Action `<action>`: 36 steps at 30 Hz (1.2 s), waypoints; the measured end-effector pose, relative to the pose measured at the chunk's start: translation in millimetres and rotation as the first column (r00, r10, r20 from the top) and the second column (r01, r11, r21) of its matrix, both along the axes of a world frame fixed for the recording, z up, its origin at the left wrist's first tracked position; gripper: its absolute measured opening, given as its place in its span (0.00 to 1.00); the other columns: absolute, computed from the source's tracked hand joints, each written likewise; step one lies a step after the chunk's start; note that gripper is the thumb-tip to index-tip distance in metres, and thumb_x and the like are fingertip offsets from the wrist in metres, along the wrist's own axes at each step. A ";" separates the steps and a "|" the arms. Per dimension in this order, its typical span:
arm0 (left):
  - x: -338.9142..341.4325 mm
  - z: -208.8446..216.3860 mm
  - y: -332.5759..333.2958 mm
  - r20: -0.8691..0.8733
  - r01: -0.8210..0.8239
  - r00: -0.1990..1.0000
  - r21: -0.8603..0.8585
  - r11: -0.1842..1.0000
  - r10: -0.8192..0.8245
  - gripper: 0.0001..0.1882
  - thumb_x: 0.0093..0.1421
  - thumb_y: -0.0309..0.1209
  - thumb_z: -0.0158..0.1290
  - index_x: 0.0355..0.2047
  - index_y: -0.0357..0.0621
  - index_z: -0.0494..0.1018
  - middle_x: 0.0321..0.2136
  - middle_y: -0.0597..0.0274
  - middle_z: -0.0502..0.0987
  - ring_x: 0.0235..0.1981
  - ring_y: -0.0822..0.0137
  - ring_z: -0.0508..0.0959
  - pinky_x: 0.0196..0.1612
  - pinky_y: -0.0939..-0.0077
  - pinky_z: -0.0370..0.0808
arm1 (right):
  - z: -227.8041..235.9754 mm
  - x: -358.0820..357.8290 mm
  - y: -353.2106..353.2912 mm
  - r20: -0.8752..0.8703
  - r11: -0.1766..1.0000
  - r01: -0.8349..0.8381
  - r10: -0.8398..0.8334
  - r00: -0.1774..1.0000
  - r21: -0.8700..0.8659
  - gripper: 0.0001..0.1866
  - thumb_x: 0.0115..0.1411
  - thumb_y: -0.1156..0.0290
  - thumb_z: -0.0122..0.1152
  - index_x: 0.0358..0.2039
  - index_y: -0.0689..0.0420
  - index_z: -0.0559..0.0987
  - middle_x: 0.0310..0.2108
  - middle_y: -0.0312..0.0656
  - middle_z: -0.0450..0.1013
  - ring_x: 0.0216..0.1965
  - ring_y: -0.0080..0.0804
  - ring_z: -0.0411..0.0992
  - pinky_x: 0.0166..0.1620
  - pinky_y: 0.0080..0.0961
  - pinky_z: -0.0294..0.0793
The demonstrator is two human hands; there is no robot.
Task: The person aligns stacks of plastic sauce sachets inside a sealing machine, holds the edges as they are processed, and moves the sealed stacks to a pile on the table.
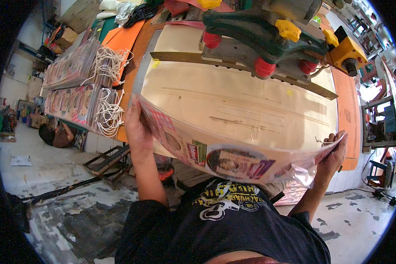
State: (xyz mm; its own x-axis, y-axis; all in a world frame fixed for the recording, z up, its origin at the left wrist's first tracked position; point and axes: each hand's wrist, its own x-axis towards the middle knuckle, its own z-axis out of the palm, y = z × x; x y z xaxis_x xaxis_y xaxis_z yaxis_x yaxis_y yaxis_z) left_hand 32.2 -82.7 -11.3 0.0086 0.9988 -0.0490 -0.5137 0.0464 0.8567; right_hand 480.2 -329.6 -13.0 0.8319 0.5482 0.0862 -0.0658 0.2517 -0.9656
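Note:
A long printed plastic sheet [235,162] sags in a curve between my two hands, in front of my black shirt. My left hand [138,125] grips its left end, thumb up along the edge. At the other end my right hand [333,154] is closed on the corner, where a short white string sticks out. Whether it is one sheet or several layers, I cannot tell. Beyond it lies a cream-coloured work board [246,94] with dark scratches. A long metal bar [185,57] on the press crosses over the board's far part.
The press has a dark green arm [246,28], red knobs [265,67], yellow knobs [288,30] and a yellow control box [348,55]. Stacked printed plastic sheets [70,103] with white strings [108,112] stand at the left. A crouching person [62,134] is on the floor beyond.

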 end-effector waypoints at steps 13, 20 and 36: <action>-1.8 6.4 -0.2 -0.049 -0.028 0.998 0.055 0.998 0.030 0.14 0.74 0.38 0.50 0.51 0.43 0.74 0.43 0.63 0.80 0.44 0.70 0.79 0.47 0.71 0.77 | -4.7 21.4 -3.4 0.012 0.947 0.275 -0.277 0.961 -0.164 0.28 0.75 0.48 0.47 0.54 0.63 0.75 0.47 0.42 0.75 0.46 0.30 0.77 0.50 0.28 0.77; 9.9 10.2 0.7 -0.147 -0.114 0.982 0.049 0.992 0.120 0.19 0.73 0.37 0.51 0.57 0.39 0.73 0.50 0.62 0.78 0.50 0.68 0.78 0.56 0.67 0.74 | -8.0 16.3 1.5 -0.047 0.942 0.294 -0.305 0.951 -0.162 0.25 0.75 0.49 0.49 0.52 0.59 0.77 0.42 0.37 0.75 0.41 0.25 0.75 0.43 0.26 0.78; 7.0 4.3 2.2 -0.214 -0.168 0.958 0.126 0.978 0.193 0.19 0.71 0.37 0.55 0.53 0.32 0.75 0.49 0.56 0.80 0.52 0.69 0.78 0.59 0.72 0.71 | -14.5 17.8 2.5 0.000 0.980 0.187 -0.188 0.982 -0.060 0.22 0.77 0.52 0.45 0.48 0.60 0.76 0.39 0.39 0.78 0.35 0.23 0.79 0.37 0.21 0.81</action>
State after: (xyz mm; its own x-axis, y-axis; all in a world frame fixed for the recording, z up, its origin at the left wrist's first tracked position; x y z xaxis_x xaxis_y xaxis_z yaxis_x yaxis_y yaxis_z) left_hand 39.3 -80.5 -7.0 -0.1715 0.9822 0.0769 -0.2997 -0.1264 0.9456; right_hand 497.9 -327.1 -27.5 0.9207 0.3865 0.0532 -0.0285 0.2025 -0.9789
